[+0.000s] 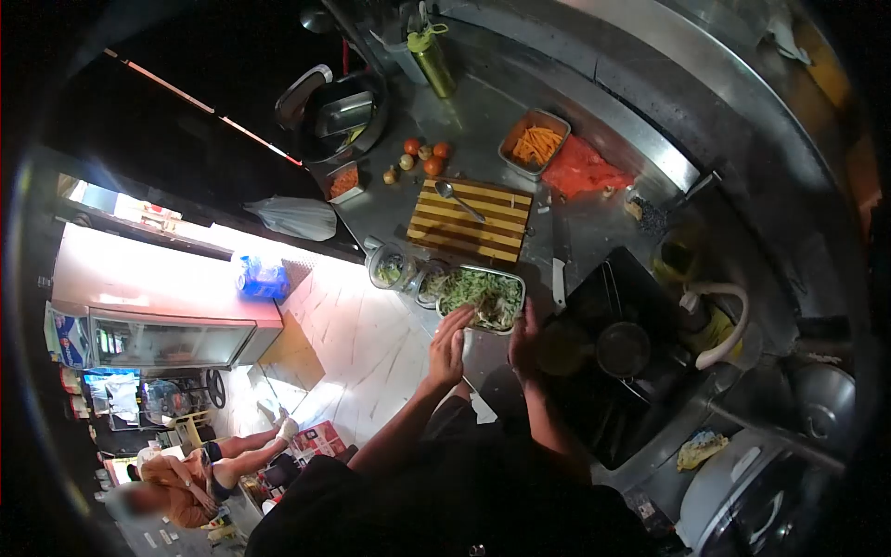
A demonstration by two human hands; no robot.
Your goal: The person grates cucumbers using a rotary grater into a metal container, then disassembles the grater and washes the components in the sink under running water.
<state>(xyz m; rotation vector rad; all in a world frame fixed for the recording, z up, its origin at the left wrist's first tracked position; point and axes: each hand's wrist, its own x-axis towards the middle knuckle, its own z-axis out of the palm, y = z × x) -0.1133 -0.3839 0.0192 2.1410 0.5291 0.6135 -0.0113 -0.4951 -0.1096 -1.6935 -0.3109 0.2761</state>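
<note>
A rectangular metal tray [522,295] heaped with shredded green vegetable [478,290] stands at the counter's near edge; a paler, brownish clump lies in its near part. My left hand [447,350] is at the tray's near left corner, fingers straight and side by side, nothing visible in them. On the opposite side, my right hand [524,342] is held upright by the near right corner, its fingers extended. Glass jars [390,267] stand left of the tray. Just beyond it lies a striped wooden cutting board [469,221] with a metal spoon [458,200] on top.
A knife [559,281] lies right of the tray, near a dark stove with a small pan [623,350]. Carrot strips fill a container [535,142] beside a red plastic bag [583,167]. Tomatoes [433,165] sit farther back. A person [190,487] sits at lower left.
</note>
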